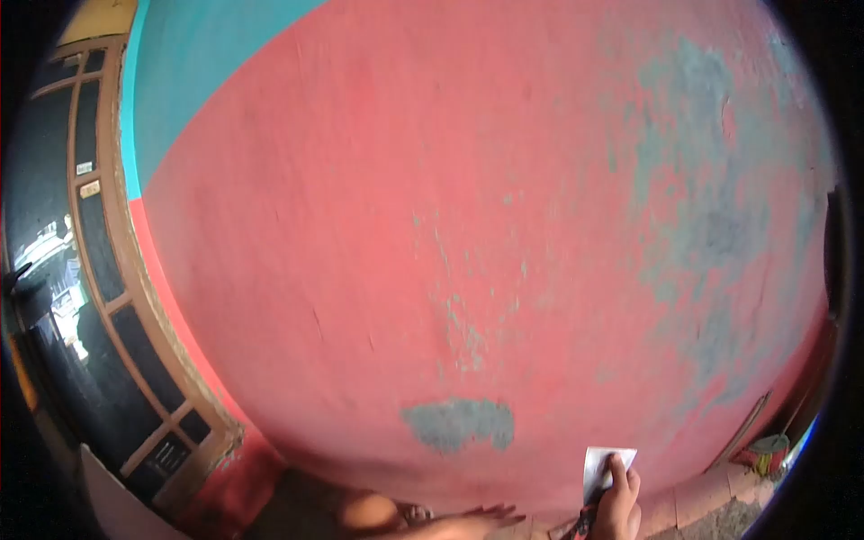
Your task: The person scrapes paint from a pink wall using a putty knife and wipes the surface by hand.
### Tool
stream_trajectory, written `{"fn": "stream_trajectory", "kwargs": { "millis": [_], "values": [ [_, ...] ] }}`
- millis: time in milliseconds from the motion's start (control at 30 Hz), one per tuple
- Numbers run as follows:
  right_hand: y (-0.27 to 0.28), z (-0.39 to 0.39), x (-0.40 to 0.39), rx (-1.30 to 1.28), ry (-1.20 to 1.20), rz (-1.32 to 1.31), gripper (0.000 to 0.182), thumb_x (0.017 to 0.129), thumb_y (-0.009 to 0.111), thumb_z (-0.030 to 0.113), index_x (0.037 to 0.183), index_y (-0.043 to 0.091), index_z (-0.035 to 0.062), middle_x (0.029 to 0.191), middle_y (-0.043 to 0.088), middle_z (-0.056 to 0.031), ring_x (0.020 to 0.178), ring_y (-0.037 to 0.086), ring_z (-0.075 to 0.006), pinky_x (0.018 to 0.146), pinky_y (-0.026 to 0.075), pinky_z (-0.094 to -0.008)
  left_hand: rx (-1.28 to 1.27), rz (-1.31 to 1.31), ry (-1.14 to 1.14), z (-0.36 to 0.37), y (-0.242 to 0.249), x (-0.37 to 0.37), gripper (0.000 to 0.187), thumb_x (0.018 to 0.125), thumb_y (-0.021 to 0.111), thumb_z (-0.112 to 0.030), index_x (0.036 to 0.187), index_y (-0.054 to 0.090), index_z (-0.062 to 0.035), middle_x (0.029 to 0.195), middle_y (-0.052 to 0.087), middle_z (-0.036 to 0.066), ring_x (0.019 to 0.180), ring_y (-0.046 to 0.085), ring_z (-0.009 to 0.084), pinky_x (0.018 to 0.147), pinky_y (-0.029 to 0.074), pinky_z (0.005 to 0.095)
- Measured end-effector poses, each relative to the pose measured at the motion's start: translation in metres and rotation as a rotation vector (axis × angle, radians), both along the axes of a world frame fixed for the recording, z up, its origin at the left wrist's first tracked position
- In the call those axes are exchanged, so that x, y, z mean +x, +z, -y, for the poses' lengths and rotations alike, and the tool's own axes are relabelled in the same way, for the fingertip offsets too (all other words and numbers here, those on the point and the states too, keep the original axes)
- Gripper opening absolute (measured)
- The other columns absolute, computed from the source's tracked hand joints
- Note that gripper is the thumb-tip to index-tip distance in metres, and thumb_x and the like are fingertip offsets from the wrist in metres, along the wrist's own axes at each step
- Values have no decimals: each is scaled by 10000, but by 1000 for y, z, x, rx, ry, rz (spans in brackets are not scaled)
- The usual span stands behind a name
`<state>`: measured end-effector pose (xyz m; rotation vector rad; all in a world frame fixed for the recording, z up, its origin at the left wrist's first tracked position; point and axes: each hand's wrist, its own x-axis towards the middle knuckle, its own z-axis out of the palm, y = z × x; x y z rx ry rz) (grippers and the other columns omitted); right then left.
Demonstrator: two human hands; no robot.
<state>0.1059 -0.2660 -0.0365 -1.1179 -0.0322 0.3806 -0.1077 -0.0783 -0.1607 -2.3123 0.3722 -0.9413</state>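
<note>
My right hand [619, 504] is wrapped round a scraper [598, 468] at the bottom right. Its wide, pale metal blade points up towards the wall, with a finger pressed along it. Part of a dark and red handle shows below the blade. At the bottom edge my left hand [472, 522] is stretched out sideways, fingers extended and somewhat blurred, holding nothing visible. In front of both hands rises a pink painted wall [360, 225]. A bare grey patch [461, 423] lies low on it, above my left hand.
Paint is worn to grey-green over a large area [720, 198] on the right. Turquoise paint [198, 72] covers the upper left. A wood-framed glass door [99, 243] stands at the left. Tiles [697, 502] run along the wall's foot, with a bundle of objects [769, 450] at far right.
</note>
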Motion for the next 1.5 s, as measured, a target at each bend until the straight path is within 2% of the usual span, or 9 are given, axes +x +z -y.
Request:
{"fn": "stream_trajectory", "kwargs": {
  "millis": [67,133,333,567,733,967,1100,1233,1500],
  "values": [
    [2,-3,3,60,23,-6,388,926,679,320,1073,605,-32,869,665,-71,727,613,-155,664,490,-287,-1056,-779,189,1,53,6,912,814,749,-479,1535,345,-94,1560,347,221,1441,317,387,1173,273,476],
    [0,-6,6,73,-1,-39,369,926,679,315,1063,613,-21,867,663,-68,725,614,-156,658,487,-288,-1293,-1119,248,7,87,7,882,842,722,-448,1544,319,-97,1564,342,217,1438,332,379,1167,291,472],
    [28,-22,-12,54,74,2,255,936,664,242,980,663,-10,837,657,-43,704,593,-132,645,456,-272,-1365,-1143,102,-5,172,6,796,928,641,-352,1570,240,-107,1574,325,204,1427,375,356,1150,345,458],
    [138,-62,-30,128,161,144,264,961,636,298,901,645,41,748,598,8,613,531,-76,535,400,-254,-891,-330,-129,-37,244,20,516,882,712,-302,1348,590,-114,1413,556,128,1244,559,292,1001,468,419],
    [103,-83,-29,164,-140,364,258,986,609,294,920,645,47,822,603,14,700,524,-74,614,407,-237,-421,198,184,-95,227,8,588,860,693,-512,1385,587,-269,1529,440,90,1452,321,325,1166,230,558],
    [73,-86,-32,76,-10,127,249,991,613,304,927,632,64,808,594,25,686,522,-65,598,411,-227,-270,-73,356,-95,167,5,667,911,481,-686,1518,365,-434,1668,153,39,1537,53,354,1181,10,628],
    [82,-90,-47,80,3,104,238,981,625,312,954,624,76,817,600,18,692,544,-72,602,432,-234,-206,-553,315,-70,178,8,746,932,430,-652,1546,353,-235,1676,115,39,1540,105,247,1160,128,652],
    [103,-87,-56,58,21,75,306,937,651,393,1021,625,101,841,594,5,682,569,-110,595,466,-256,-717,-899,-22,-60,150,14,551,925,601,-433,1358,579,-93,1377,577,151,1306,526,275,1099,393,498],
    [189,-87,-73,70,80,525,229,986,607,301,920,632,83,818,588,23,691,507,-70,667,407,-232,-1076,-626,-93,-59,159,0,441,894,691,-357,1208,669,-48,1021,727,152,906,706,329,807,564,424]
  ]
}}
